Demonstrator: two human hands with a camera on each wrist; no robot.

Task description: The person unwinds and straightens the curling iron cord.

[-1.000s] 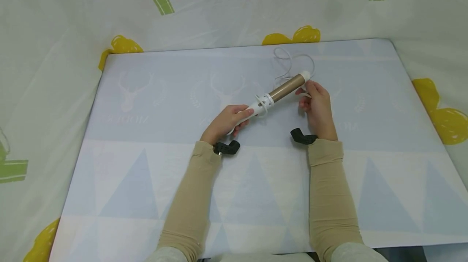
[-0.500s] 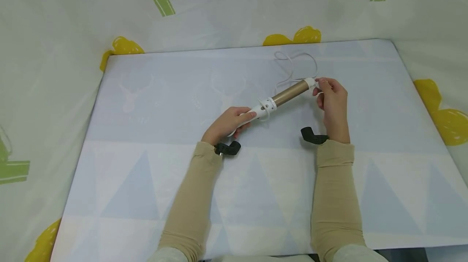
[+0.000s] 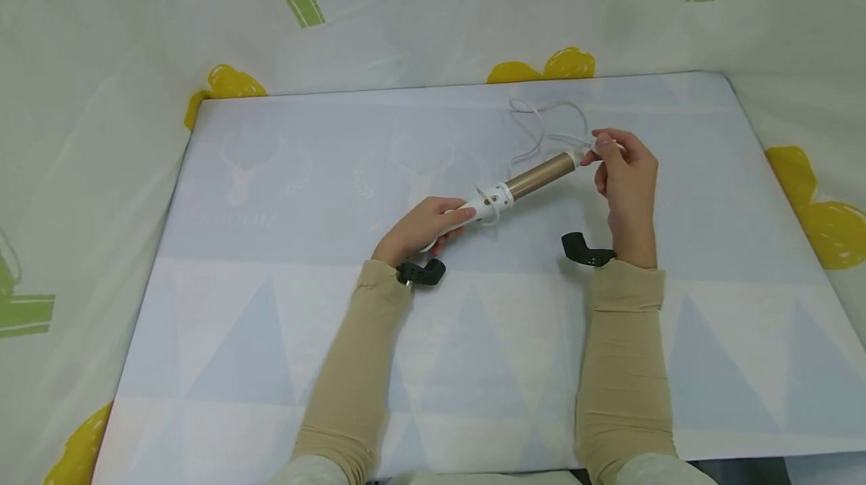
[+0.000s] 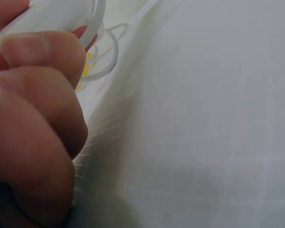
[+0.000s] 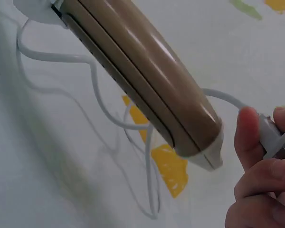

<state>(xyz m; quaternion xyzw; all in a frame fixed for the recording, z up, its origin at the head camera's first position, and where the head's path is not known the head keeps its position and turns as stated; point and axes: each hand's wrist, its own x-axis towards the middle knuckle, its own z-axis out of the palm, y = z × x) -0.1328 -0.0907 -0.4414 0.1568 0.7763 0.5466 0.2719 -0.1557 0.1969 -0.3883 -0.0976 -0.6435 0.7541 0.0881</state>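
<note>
A curling iron (image 3: 541, 175) with a gold barrel and white handle slants across the middle of the head view. My left hand (image 3: 421, 229) grips its handle (image 4: 54, 19), fingers curled underneath. Past the barrel's white tip (image 5: 210, 156), my right hand (image 3: 629, 188) pinches the cord's plug (image 5: 271, 137) between thumb and fingers. White cord (image 3: 540, 128) loops behind the barrel, and a turn of it goes round the iron near the handle's collar (image 3: 497, 195).
A table (image 3: 271, 334) covered with a pale blue and white patterned cloth lies under both hands. A white curtain (image 3: 419, 19) with green and yellow prints hangs along the back and sides. Black wrist mounts (image 3: 421, 273) sit at both cuffs.
My right hand has moved right and slightly away from me, from beside the barrel to beyond its tip. The iron's tip has shifted a little right and nearer; my left hand keeps its grip.
</note>
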